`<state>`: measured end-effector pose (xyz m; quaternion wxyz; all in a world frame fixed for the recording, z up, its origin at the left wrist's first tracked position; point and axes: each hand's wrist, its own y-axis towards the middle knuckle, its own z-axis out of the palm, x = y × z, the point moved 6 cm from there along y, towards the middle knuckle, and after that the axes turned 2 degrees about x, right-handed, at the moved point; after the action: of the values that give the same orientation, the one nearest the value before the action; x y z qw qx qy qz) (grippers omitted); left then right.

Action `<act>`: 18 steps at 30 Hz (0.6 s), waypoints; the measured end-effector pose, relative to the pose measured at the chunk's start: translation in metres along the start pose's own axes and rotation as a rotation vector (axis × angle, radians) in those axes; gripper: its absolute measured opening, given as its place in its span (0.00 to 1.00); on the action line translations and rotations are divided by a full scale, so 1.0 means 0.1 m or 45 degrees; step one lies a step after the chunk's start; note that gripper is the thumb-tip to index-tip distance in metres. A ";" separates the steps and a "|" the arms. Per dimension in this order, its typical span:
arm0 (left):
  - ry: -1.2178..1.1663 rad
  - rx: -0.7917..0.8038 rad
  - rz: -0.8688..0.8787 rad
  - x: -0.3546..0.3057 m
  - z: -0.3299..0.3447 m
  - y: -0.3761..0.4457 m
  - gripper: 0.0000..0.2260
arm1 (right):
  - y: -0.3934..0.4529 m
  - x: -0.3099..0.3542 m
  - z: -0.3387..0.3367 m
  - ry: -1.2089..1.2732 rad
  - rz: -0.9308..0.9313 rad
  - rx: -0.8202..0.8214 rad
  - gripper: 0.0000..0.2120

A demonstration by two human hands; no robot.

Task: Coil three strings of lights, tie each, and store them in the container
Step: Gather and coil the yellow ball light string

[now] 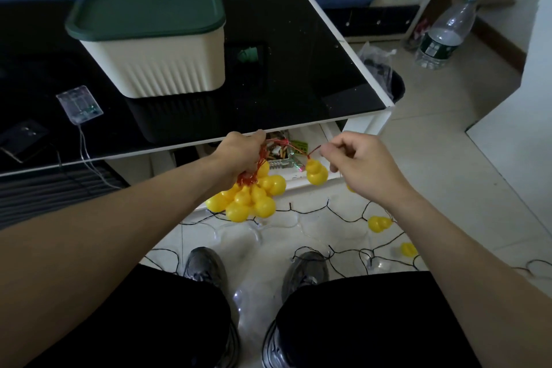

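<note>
centre of the frame, just below the desk (343,48) edge: left hand (239,155) grips a bunch of yellow gourd lights (251,194) by their red wire, fingers curled round the loops. right hand (361,158) pinches the same red wire just beside it, one loose gourd (316,172) dangling under the pinch.

progress, my read: first string roughly two-thirds coiled. most gourds are bunched under the left hand, but more gourds (379,222) lie on the floor at lower right, apart from the bunch. no tie visible on it yet.

still to do:
- black-wire string (310,209) with clear bulbs is spread loose over the floor tiles around the shoes, untouched.
- third string: clear battery box (79,103) sits on the desk at left of the frame, thin wire trailing off the edge. probably the third one, too dark to trace the wire.
- container (155,66) at upper left on the desk, green lid (146,12) on. nothing visibly stored; can't see inside.

so zero of three done, lid still to come off.
</note>
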<state>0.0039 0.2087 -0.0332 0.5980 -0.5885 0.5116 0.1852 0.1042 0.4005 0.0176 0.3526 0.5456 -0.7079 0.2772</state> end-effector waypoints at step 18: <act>-0.625 0.341 0.056 -0.14 0.36 -0.29 0.16 | -0.23 0.21 0.74 -0.406 -0.233 0.474 0.09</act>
<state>0.0362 0.2392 -0.0145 0.7724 -0.4304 0.3841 0.2659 0.1092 0.3253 -0.0093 0.1536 0.6996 -0.6390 0.2803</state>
